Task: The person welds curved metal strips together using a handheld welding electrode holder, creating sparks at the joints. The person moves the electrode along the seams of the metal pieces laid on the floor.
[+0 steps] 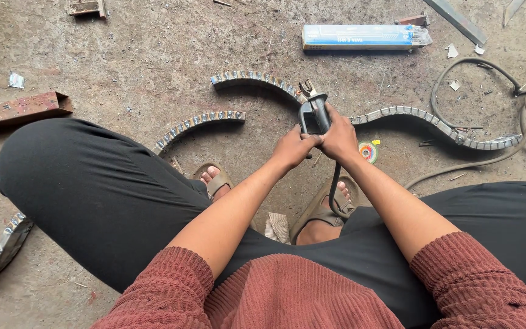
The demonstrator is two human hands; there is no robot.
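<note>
Both hands grip one black welding electrode holder [313, 113], which points away from the person over the concrete floor [153, 55]. The left hand [294, 149] is clenched on the lower part of the handle from the left; the right hand [340, 137] wraps the handle from the right, and the two touch each other. The holder's metal clamp tip sits just beyond the fingers, right at the end of a curved metal strip [257, 79] made of short welded segments. A second curved strip [199, 125] lies to the left, a third [433, 125] to the right. The holder's black cable [334, 195] drops from under the hands between the sandalled feet. A blue box of rods [360, 36] lies farther off.
</note>
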